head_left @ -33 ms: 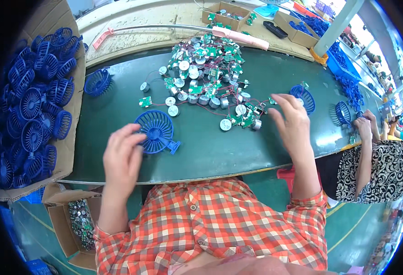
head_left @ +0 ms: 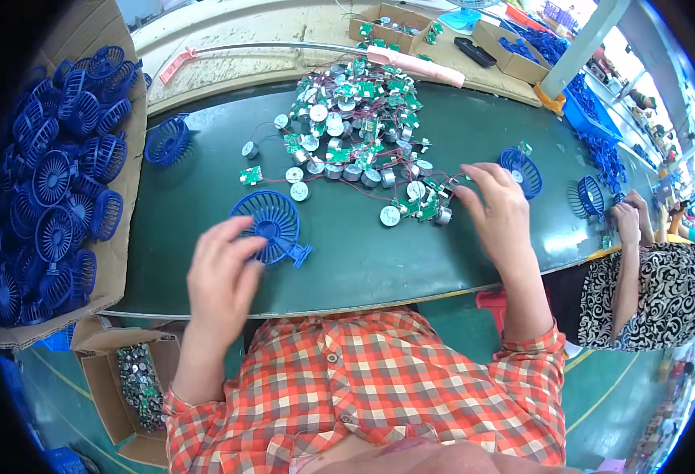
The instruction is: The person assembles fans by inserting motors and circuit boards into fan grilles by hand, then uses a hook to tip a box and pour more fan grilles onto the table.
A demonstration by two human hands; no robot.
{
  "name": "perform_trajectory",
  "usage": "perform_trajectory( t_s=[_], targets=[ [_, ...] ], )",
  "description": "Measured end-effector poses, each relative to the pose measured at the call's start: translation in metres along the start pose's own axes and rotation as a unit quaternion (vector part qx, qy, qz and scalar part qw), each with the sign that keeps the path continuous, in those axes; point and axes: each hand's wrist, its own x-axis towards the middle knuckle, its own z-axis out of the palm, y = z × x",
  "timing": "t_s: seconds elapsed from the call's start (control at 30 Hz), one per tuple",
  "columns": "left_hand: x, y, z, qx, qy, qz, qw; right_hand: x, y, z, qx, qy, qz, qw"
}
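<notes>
My left hand [head_left: 223, 272] hovers at the near left edge of a blue fan housing [head_left: 272, 217], its fingers apart and nothing seen in them. The round slatted housing lies on the green table with its short neck pointing toward the lower right. My right hand [head_left: 499, 213] is at the right end of a pile of small motors wired to green circuit boards [head_left: 355, 126]. Its thumb and forefinger are spread beside a few boards [head_left: 422, 207] and a silver motor [head_left: 443, 215]. Behind that hand rests another blue housing [head_left: 521, 170] with a motor in it.
A carton of blue housings [head_left: 55, 189] stands at the left, with another loose housing [head_left: 167, 142] beside it. Below is a box of motors and boards [head_left: 140, 387]. A pink-ended rod [head_left: 415, 65] lies behind the pile. At the right, a co-worker's hands [head_left: 630, 221] work near another housing.
My left hand has shifted slightly right and toward me, away from the housing's middle. My right hand has moved a little left toward the boards.
</notes>
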Motion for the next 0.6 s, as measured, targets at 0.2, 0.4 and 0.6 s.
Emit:
perform_trajectory(
  t_s=[0.2,0.4,0.6],
  targets=[
    [-0.002,0.024,0.011,0.024,-0.095,0.009,0.995,0.023,-0.017,0.009,0.071,-0.08,0.017,0.994],
    [-0.011,0.004,0.008,0.024,-0.063,0.01,0.998,0.026,-0.019,0.014,0.161,-0.099,0.079,0.979],
    [-0.008,0.001,0.0,0.006,-0.068,0.001,0.998,0.072,-0.022,-0.023,0.475,0.156,0.124,0.857]
  ],
)
